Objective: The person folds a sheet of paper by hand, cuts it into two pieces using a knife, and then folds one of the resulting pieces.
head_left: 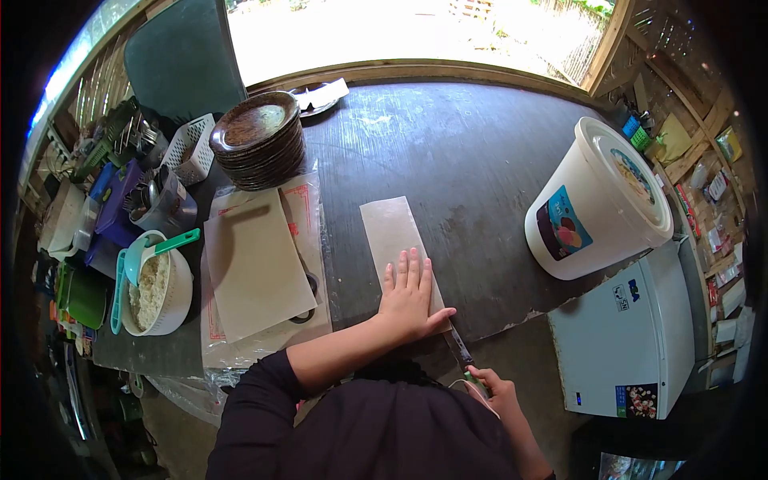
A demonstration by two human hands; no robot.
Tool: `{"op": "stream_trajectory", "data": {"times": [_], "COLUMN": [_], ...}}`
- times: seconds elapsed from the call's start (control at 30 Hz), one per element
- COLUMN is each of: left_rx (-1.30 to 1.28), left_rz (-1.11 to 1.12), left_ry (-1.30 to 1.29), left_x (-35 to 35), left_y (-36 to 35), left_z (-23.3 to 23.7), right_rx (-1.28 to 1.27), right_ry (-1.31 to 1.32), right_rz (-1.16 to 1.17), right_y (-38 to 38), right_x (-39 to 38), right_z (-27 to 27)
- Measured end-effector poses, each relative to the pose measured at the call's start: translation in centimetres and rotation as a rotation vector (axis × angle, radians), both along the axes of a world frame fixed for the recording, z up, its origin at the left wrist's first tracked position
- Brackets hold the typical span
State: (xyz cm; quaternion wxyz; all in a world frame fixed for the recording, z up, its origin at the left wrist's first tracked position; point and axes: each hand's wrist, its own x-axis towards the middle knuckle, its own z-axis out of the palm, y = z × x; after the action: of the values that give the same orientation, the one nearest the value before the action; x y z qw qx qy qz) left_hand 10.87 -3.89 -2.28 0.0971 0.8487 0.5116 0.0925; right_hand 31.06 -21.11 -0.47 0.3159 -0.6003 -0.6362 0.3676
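My left hand [410,298] lies flat, fingers spread, on the near end of a long brown paper strip [390,228] on the dark table [472,152]. My right hand [492,384] grips the handle of a knife [458,348]. Its blade points up toward the near edge of the strip, right beside my left thumb. The blade tip is hidden under the hand and paper.
A stack of brown paper sheets [256,264] lies on plastic to the left. Beside it stands a white bowl of rice [156,292] with a green scoop. A stack of dark plates [260,140] sits behind. A white bucket [600,200] and a white cooler [636,336] are at the right.
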Motion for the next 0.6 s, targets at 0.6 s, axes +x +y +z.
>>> {"op": "stream_trajectory", "data": {"times": [0.6], "left_rx": [0.051], "left_rz": [-0.005], "left_ry": [-0.061], "left_x": [0.0], "left_y": [0.0], "left_z": [-0.6], "right_rx": [0.118], "right_ry": [-0.016], "right_rz": [0.006], "right_y": [4.5], "right_x": [-3.0], "right_z": [-1.0]}}
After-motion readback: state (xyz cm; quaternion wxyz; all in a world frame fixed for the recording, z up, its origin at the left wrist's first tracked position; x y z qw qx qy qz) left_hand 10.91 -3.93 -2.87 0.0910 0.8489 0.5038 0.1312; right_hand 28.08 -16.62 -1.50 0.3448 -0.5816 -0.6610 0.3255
